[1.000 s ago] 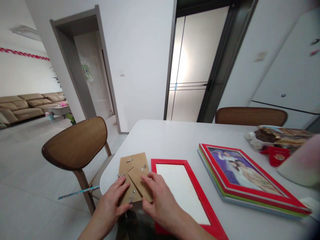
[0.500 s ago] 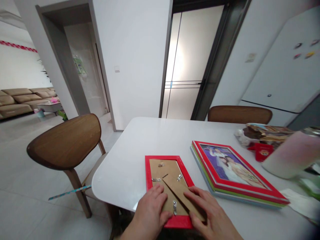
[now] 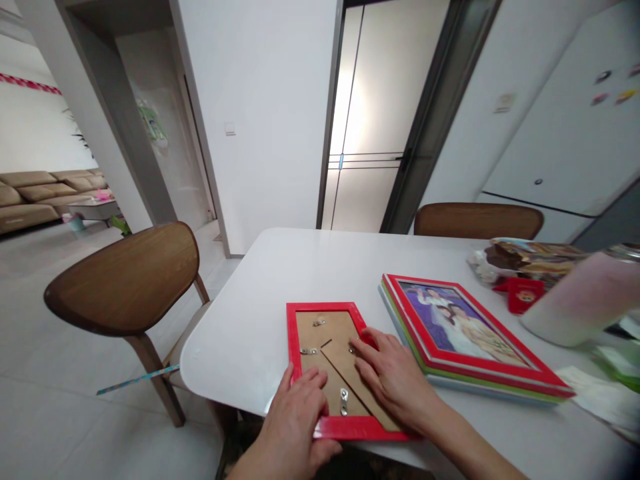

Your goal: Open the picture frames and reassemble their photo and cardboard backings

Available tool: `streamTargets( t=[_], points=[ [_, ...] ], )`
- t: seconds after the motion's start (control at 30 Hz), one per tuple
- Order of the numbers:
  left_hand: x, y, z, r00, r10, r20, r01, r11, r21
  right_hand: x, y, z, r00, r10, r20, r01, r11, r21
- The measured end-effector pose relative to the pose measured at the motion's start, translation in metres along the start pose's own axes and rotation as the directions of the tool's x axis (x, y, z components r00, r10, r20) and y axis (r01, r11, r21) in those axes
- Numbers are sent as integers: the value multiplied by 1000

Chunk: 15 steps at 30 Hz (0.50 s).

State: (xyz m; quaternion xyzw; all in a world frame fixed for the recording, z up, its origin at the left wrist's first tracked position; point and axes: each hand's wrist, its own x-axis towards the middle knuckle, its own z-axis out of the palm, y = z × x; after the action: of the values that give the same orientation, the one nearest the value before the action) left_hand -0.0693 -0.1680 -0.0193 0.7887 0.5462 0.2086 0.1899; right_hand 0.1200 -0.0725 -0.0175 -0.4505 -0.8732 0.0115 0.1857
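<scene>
A red picture frame [image 3: 293,340] lies face down at the table's front edge. Its brown backing board [image 3: 327,331] faces up, with its stand flap [image 3: 356,373] folded flat. Small metal clips sit around the board, one [image 3: 344,401] near the front edge. My left hand [image 3: 297,417] grips the front left corner, fingers over the board and thumb at the front edge. My right hand [image 3: 393,377] rests across the right side, fingers stretched out. Its fingertips touch the right clip, which they mostly cover.
Right of the frame is a stack of picture frames [image 3: 500,370], the top one red with a photo. Beyond stand a pink and white bottle [image 3: 580,300], a red packet [image 3: 525,295] and crumpled bags [image 3: 540,259]. Wooden chairs [image 3: 130,283] flank the white table [image 3: 240,320].
My right hand has moved from the front right corner up to the right clip. My left hand has shifted slightly toward the frame's left front corner. The view has tilted a little.
</scene>
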Motion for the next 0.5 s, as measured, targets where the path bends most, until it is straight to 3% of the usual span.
streamTargets(
  t=[0.13,0.37,0.5],
  points=[
    [-1,4,-7,998,-58,-16,58,998,10,10,0,3,999,14,43,-15,1000,24],
    [-1,7,-12,996,-84,6,84,996,35,-3,4,5,999,15,31,-17,997,72],
    [-2,0,-14,999,-50,8,50,998,35,-17,-12,-2,990,-144,3,144,988,61]
  ],
)
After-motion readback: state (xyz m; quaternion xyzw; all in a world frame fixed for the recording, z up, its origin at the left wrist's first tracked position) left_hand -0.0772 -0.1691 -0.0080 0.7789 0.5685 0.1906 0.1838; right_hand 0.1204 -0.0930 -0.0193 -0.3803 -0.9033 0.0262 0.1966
